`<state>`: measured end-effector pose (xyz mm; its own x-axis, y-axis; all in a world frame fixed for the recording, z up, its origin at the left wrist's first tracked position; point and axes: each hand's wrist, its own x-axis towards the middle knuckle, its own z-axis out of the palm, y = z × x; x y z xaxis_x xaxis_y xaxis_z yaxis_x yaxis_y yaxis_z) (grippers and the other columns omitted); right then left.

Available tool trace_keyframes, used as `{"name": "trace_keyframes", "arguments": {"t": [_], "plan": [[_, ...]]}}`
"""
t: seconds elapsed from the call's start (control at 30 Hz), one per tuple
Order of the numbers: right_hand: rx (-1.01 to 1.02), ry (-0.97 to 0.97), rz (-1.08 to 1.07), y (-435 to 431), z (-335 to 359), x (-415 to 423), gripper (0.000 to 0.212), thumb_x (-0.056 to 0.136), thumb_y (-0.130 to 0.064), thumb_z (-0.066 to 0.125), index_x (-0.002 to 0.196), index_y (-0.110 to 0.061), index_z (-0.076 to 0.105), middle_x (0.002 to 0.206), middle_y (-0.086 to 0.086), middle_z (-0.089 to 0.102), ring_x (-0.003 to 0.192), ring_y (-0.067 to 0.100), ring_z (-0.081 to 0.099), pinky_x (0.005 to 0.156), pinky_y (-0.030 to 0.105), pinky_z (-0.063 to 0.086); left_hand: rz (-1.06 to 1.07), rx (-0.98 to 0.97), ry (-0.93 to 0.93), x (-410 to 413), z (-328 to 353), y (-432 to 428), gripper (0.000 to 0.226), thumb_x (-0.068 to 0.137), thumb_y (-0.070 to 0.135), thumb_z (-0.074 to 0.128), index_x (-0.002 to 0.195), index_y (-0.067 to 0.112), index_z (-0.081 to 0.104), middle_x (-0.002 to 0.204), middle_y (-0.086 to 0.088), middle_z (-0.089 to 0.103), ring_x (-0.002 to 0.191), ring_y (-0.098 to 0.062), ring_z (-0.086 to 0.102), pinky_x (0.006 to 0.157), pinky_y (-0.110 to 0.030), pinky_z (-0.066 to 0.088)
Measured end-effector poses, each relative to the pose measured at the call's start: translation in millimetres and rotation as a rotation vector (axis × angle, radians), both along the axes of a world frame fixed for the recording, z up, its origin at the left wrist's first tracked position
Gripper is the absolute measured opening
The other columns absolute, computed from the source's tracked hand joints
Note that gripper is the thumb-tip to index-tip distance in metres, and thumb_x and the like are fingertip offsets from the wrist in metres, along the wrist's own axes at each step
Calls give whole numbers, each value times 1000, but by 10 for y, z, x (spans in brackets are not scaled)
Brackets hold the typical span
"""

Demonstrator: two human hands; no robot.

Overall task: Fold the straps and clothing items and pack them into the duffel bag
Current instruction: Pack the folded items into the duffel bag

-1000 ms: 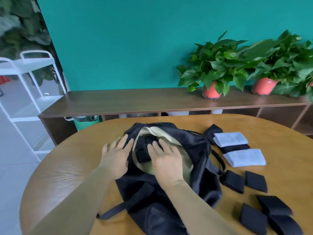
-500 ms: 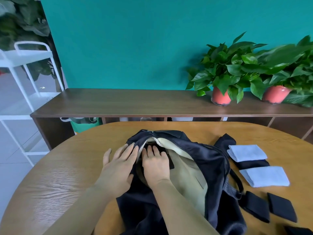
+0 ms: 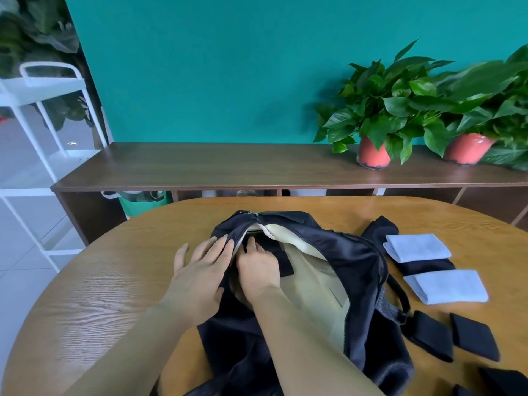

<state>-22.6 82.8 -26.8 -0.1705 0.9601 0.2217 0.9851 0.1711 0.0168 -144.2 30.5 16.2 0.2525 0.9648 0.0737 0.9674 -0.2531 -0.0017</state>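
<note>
A black duffel bag [image 3: 351, 258] with a beige lining lies unzipped on the round wooden table [image 3: 114, 281]. My right hand [image 3: 258, 271] is inside the opening, fingers flat, pressing a folded black item [image 3: 285, 265] against the lining. My left hand [image 3: 200, 270] rests flat on the bag's left flap, fingers straight. Two folded light blue cloths [image 3: 417, 247] [image 3: 447, 285] lie right of the bag, the far one on a black garment [image 3: 428, 265]. Folded black pieces [image 3: 433, 335] [image 3: 474, 337] sit at the front right.
A long dark wooden shelf [image 3: 228, 167] runs behind the table against a teal wall, with two potted plants [image 3: 377, 115] [image 3: 480, 110] on it. A white metal rack [image 3: 43, 124] stands at the left. More black pieces [image 3: 503, 381] lie at the bottom right corner.
My right hand has slid the black item deeper toward the bag's far left end. The left hand shifted onto the flap edge. The view tilted up and left.
</note>
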Motion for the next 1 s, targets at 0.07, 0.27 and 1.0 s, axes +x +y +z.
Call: {"name": "trace_keyframes", "arguments": {"t": [0.07, 0.27, 1.0], "plan": [[-36, -11, 49, 20, -2, 14, 40, 92, -10, 45, 132, -6, 48, 139, 21, 44, 116, 29, 54, 86, 36, 46, 2, -1, 3, 0, 4, -3, 84, 91, 22, 50, 152, 25, -8, 160, 9, -8, 146, -13, -11, 114, -47, -11], [-44, -50, 66, -25, 84, 79, 39, 96, -12, 37, 135, -5, 41, 143, 20, 38, 130, 33, 37, 92, 40, 38, 13, -6, 31, 11, 17, -3, 83, 92, 23, 51, 152, 25, -7, 160, 8, -7, 146, -14, -10, 115, -48, -9], [198, -24, -330, -1696, 158, 2620, 57, 75, -13, 72, 129, -7, 55, 101, 10, 71, 111, 27, 62, 88, 42, 48, 50, 25, 111, 553, 263, -428, 78, 92, 20, 46, 152, 35, -2, 159, 5, -18, 147, -19, -9, 113, -51, -2]]}}
